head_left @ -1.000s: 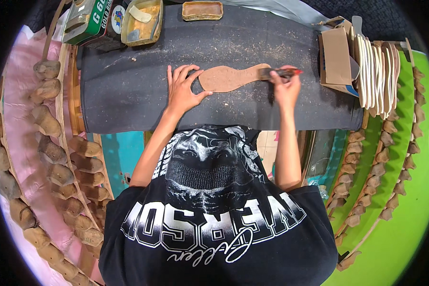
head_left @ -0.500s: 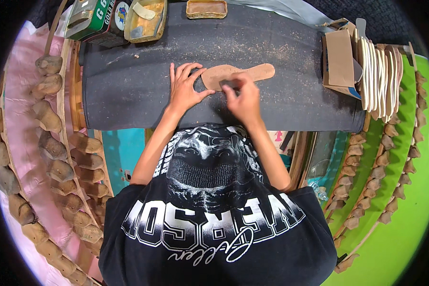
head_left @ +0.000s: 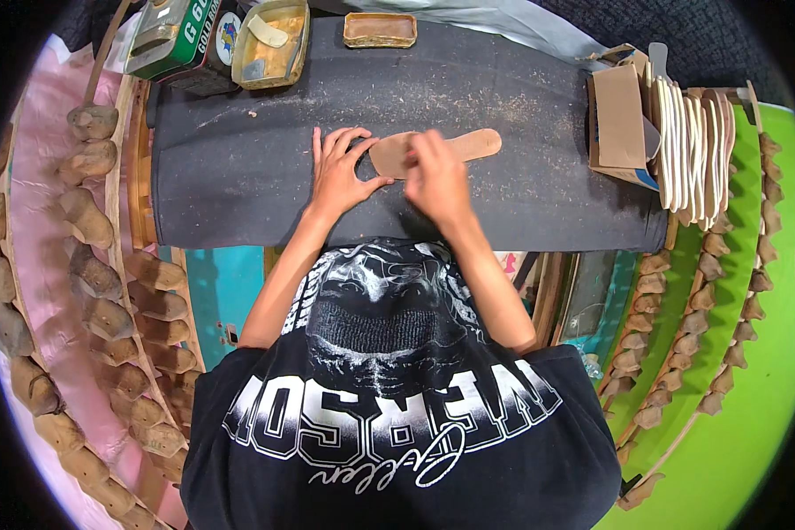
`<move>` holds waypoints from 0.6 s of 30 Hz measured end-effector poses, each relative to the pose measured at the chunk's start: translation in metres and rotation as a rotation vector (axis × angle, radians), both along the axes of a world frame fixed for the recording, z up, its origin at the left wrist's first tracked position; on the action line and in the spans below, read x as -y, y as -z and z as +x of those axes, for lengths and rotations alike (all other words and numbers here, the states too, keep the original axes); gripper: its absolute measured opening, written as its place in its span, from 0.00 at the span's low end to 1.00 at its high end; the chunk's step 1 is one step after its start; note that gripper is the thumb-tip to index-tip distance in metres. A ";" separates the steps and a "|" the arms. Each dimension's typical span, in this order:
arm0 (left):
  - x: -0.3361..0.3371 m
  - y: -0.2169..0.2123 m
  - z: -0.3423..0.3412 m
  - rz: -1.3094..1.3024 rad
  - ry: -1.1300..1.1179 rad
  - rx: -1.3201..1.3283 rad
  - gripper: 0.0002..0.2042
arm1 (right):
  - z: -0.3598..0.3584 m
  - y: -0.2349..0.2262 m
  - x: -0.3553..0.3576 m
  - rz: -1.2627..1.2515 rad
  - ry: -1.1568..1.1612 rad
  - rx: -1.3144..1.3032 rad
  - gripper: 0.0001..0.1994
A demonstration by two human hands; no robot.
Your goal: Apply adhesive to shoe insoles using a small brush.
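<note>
Your left hand lay flat, fingers spread, pinning the sole on the dark mat. Your right hand covered its middle, blurred, grip unclear. Beyond: tins, stacked soles.

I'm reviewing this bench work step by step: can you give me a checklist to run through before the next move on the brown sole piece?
1. Sole piece lies flat on the dark mat: ok.
2. Left hand pins the piece's wide end, fingers spread: ok.
3. Right hand is on the piece's middle: ok, though blurred.
4. Tool in the right hand: cannot tell; the hand hides it.
5. Mat free of debris: not ok, pale dust is scattered around the piece.
6. Stack of pale soles at the right stands apart from the work: ok.
</note>
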State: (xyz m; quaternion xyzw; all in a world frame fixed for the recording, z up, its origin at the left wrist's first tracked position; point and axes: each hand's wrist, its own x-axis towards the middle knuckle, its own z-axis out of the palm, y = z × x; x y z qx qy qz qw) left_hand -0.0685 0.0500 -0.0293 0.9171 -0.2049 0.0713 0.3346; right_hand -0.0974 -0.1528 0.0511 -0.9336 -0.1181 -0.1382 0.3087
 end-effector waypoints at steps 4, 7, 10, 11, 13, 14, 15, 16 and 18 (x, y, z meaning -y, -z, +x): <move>0.003 -0.001 0.002 0.031 0.002 0.006 0.37 | 0.021 0.005 -0.013 0.209 -0.103 0.009 0.13; 0.002 -0.004 0.000 0.007 -0.006 -0.002 0.38 | 0.046 0.014 0.016 0.313 0.141 -0.066 0.11; 0.004 -0.004 0.000 -0.055 -0.034 -0.005 0.39 | 0.045 0.009 0.016 0.150 0.036 0.063 0.13; 0.006 -0.005 0.001 -0.104 -0.054 -0.003 0.39 | 0.038 0.009 0.008 0.094 -0.047 0.091 0.14; 0.004 0.001 0.002 -0.088 -0.057 0.002 0.38 | 0.020 0.000 -0.016 -0.105 -0.171 0.008 0.14; 0.003 0.002 0.001 -0.069 -0.062 0.006 0.37 | 0.016 0.005 -0.025 -0.007 -0.217 0.047 0.14; 0.003 0.004 0.002 -0.068 -0.060 0.005 0.37 | 0.015 0.007 -0.031 0.090 -0.262 0.086 0.13; 0.004 0.006 0.003 -0.066 -0.058 0.015 0.35 | 0.016 0.008 -0.029 0.092 -0.260 0.085 0.13; 0.004 0.000 0.003 -0.057 -0.030 0.021 0.35 | 0.023 0.005 -0.026 0.350 -0.139 -0.089 0.14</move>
